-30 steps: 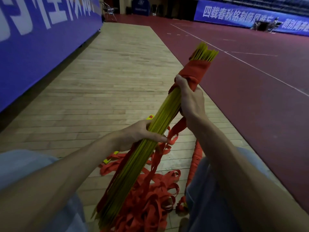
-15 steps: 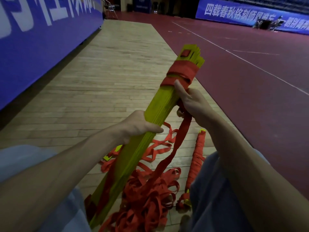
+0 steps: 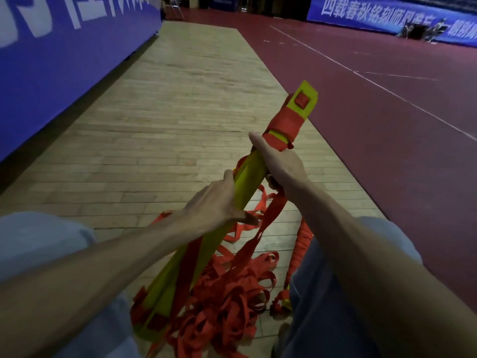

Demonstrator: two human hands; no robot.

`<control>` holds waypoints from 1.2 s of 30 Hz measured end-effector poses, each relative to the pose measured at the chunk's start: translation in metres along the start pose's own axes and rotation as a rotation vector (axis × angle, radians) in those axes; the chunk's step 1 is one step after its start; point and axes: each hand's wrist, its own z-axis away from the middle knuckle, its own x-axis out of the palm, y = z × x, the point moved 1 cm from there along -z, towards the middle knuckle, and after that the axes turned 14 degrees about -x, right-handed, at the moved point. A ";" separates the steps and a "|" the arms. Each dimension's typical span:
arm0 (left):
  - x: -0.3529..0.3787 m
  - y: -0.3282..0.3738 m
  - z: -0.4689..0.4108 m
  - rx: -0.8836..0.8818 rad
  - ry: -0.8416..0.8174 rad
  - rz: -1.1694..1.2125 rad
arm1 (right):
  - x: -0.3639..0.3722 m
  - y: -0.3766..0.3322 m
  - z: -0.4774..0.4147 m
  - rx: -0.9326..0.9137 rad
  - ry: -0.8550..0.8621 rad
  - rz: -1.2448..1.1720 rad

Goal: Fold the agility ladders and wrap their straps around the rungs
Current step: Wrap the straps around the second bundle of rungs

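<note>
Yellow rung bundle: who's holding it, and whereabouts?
Both hands hold the yellow rung bundle: the left hand around its middle, the right hand higher up, just below the red strap wrapped near its top end.

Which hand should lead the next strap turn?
Probably right. The right hand holds the loose strap just below the existing wrap; the left hand grips the rung bundle lower down, steadying it.

Dim, even indoor light with no hard shadows; the far hall sinks into dark. The floor [image 3: 180, 112] carries a pale soft sheen mid-scene. Wide-angle distortion bends the banner [image 3: 51, 73] at left and stretches the near corners. Overall slightly soft, far lettering blurred
</note>
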 end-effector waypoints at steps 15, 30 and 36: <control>-0.015 -0.035 0.005 -0.012 0.025 0.678 | 0.036 -0.026 -0.003 0.036 0.092 -0.184; -0.014 -0.073 0.013 -0.221 0.047 0.657 | 0.042 -0.021 0.013 -0.131 -0.608 0.001; -0.014 -0.077 0.021 -0.238 0.115 0.374 | 0.037 -0.010 0.015 -0.309 -0.627 0.525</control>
